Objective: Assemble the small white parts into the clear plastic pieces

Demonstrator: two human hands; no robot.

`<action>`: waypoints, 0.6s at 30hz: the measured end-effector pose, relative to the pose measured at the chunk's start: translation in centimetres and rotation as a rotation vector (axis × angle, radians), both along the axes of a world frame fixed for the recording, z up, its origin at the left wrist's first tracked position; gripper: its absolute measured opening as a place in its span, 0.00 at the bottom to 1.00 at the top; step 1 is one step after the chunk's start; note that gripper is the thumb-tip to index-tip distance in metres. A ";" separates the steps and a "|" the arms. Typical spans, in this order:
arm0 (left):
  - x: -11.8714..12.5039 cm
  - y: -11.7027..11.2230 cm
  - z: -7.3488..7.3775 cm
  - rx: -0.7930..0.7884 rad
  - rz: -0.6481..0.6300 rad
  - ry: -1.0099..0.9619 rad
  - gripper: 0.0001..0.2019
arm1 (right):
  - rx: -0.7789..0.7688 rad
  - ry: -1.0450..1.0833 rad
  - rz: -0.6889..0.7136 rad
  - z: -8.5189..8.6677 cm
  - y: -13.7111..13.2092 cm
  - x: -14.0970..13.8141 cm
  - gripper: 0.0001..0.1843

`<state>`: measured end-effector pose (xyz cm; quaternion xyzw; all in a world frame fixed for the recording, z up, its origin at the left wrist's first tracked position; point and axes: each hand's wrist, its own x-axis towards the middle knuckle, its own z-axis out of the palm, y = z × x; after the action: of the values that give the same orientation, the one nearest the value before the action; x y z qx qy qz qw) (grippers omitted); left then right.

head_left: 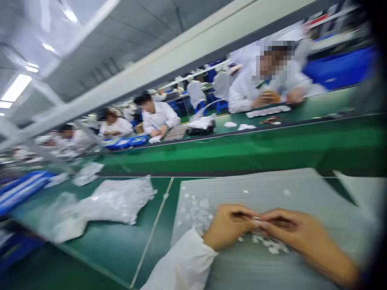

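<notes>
A worker's bare hands are meeting over a grey mat (266, 189) on a green counter (115, 249) along a factory line, in a steeply tilted view. The left hand (228, 227), coming out of a white sleeve (181, 262), and the right hand (290, 229) are coming together fingertip to fingertip. Each grip is nearly shut, and together they are pinching a small shiny piece (256, 218), too small and blurred to identify. Little white pieces (267, 243) are lying scattered across the mat, bunching just under the right hand and spreading in a looser patch beside the left hand.

A clear plastic bag (99, 207) stuffed with white contents is slumping on the counter to the left of the mat, and a blue-and-white package (21, 191) is lying further left at the counter's edge. Beyond a long green strip (242, 151), co-workers in white coats are bending over a far counter. One co-worker (157, 117) is sitting beside a tray (175, 132), while another (244, 90) is holding something small in both hands (266, 98). A white overhead rack (136, 86) is slanting across the upper part of the view.
</notes>
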<state>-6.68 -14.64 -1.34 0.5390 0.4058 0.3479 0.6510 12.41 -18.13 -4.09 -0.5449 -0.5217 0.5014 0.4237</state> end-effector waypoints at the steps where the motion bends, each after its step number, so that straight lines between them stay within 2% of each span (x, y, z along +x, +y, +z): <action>1: 0.0 0.2 0.0 -0.020 -0.019 -0.034 0.17 | -0.023 0.054 0.040 0.9 -0.1 -0.1 0.13; 3: 0.0 0.6 0.2 -0.031 -0.062 -0.086 0.13 | -0.045 0.179 0.049 2.1 0.0 -0.3 0.14; 5: 0.0 0.7 0.4 -0.019 -0.099 -0.112 0.10 | -0.037 0.270 0.065 2.4 0.1 -0.6 0.14; 9: -0.2 0.7 0.5 0.001 -0.141 -0.108 0.08 | -0.031 0.385 0.093 2.1 -0.1 -0.8 0.14; 14: -0.4 0.8 0.3 0.012 -0.207 -0.090 0.07 | -0.023 0.408 0.151 1.7 -0.3 -0.4 0.12; 18: -0.5 0.8 0.5 -0.006 -0.235 -0.101 0.08 | -0.066 0.434 0.204 2.0 -0.2 0.2 0.12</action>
<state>-7.19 -13.84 -0.87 0.5629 0.3076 0.2946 0.7083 12.57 -18.37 -2.06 -0.3824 -0.4543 0.6636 0.4549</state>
